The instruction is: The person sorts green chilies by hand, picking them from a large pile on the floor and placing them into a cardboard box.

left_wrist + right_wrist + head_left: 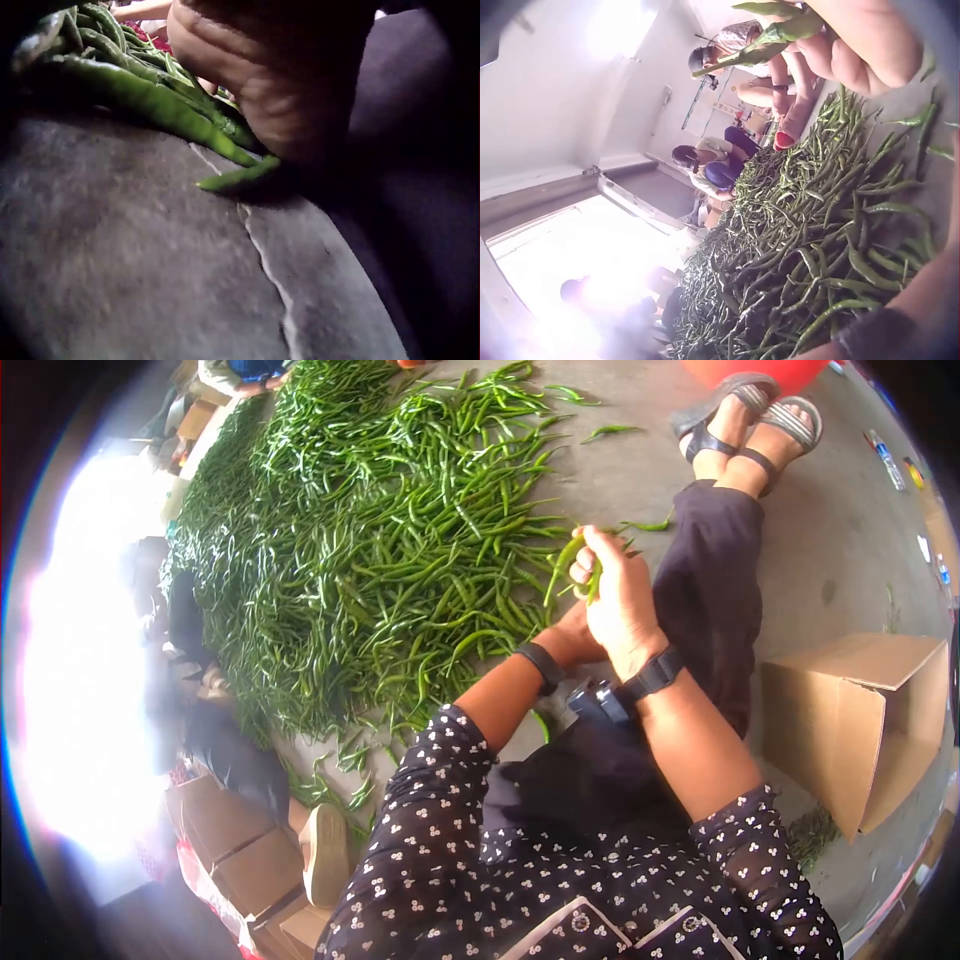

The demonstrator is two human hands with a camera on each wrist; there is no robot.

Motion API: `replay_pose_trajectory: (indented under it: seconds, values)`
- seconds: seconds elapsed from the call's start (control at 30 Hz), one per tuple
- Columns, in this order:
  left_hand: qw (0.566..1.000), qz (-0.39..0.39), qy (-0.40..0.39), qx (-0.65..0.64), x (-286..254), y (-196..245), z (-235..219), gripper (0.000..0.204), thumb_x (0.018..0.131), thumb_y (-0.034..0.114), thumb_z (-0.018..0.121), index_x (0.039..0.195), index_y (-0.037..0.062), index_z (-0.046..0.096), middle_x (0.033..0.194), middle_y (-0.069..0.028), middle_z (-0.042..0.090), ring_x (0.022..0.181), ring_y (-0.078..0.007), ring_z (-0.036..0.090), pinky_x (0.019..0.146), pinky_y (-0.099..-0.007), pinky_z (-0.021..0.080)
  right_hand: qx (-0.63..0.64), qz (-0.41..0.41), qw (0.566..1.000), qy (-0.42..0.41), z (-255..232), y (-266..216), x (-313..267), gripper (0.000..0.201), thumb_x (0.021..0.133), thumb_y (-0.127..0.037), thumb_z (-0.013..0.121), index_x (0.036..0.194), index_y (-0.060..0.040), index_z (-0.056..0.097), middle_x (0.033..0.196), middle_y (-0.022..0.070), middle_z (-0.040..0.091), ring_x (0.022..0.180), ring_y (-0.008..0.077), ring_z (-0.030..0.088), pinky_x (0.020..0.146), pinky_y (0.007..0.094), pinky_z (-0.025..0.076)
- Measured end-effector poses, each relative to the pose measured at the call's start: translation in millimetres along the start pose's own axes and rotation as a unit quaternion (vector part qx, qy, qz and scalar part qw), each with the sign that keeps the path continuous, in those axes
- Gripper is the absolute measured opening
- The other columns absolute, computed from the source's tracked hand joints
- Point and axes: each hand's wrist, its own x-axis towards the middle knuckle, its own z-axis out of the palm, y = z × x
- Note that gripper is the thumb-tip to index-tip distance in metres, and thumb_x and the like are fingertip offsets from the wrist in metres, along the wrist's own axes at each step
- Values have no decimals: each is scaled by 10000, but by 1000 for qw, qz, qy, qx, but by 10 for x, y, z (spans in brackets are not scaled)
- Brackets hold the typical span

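My right hand (615, 585) holds a few green chillies (562, 570) between curled fingers and thumb, above the right edge of a wide chilli heap (400, 540). The right wrist view shows this hand (859, 45) at the top, with chillies (780, 34) sticking out of it. My left hand (577, 635) is low beside the heap, partly behind the right hand. In the left wrist view the left hand (255, 82) is close to the floor, with a small chilli (240, 177) at its lower edge; its fingers are hidden, so its grip cannot be made out.
An open cardboard box (825, 720) stands at the right on the grey floor (830, 590). Sandalled feet (750, 435) are at the top right, near a red object (750, 368). Other people (712, 161) sit round the heap. More cardboard (235, 850) lies at lower left.
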Motion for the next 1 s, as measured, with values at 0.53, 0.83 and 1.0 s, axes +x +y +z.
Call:
replay_pose_trajectory:
  seconds: [0.53, 0.83, 1.0]
  values:
    - [979, -23, 151, 132, 361, -620, 259, 368, 859, 407, 422, 1124, 157, 471, 1248, -90, 427, 1131, -277, 413, 922, -460, 341, 65, -33, 997, 18, -48, -10, 43, 108, 866, -122, 537, 866, -15, 528, 671, 2, 459, 587, 91, 429, 529, 232, 357]
    - [977, -95, 190, -35, -66, -479, 113, 190, 779, 172, 520, 963, 146, 555, 898, -101, 574, 694, -310, 605, 614, -426, 495, -31, -12, 999, 35, -110, 30, 70, 140, 883, -208, 537, 906, -71, 554, 635, -43, 437, 568, 62, 418, 473, 196, 290]
    - [949, -178, 171, 195, -604, -432, -913, 340, 769, 86, 534, 1098, 170, 533, 933, -94, 553, 726, -312, 603, 595, -393, 507, -30, -22, 999, 7, -123, 70, 117, 113, 845, -147, 571, 835, -35, 580, 640, -13, 464, 559, 83, 427, 509, 219, 354]
